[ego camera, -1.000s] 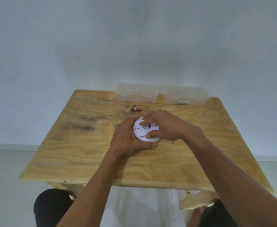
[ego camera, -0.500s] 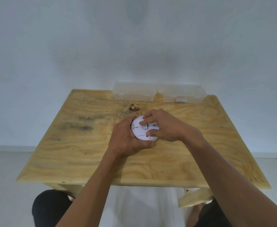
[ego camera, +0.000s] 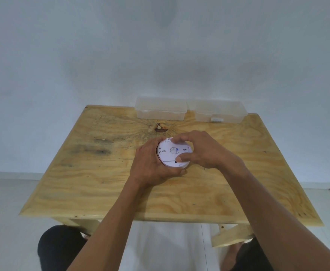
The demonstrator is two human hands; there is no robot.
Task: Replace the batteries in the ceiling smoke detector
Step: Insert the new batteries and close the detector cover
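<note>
A round white smoke detector (ego camera: pixel 170 153) lies on the wooden table (ego camera: pixel 101 182) near its middle, its back plate facing up. My left hand (ego camera: pixel 150 165) wraps around its left and near rim. My right hand (ego camera: pixel 199 151) grips the back plate from the right, fingertips on the far rim and thumb on the near part. A small round mark with a blue patch shows at the plate's centre. The batteries are not visible.
Two clear plastic boxes stand side by side at the table's far edge, the left box (ego camera: pixel 161 111) and the right box (ego camera: pixel 217 114). A dark knot (ego camera: pixel 161 127) marks the wood just beyond the detector. A white wall rises behind the table.
My right hand has shifted round the plate, fingers moving from the centre out to the rim, so more of the back plate shows. The left hand keeps its hold.
</note>
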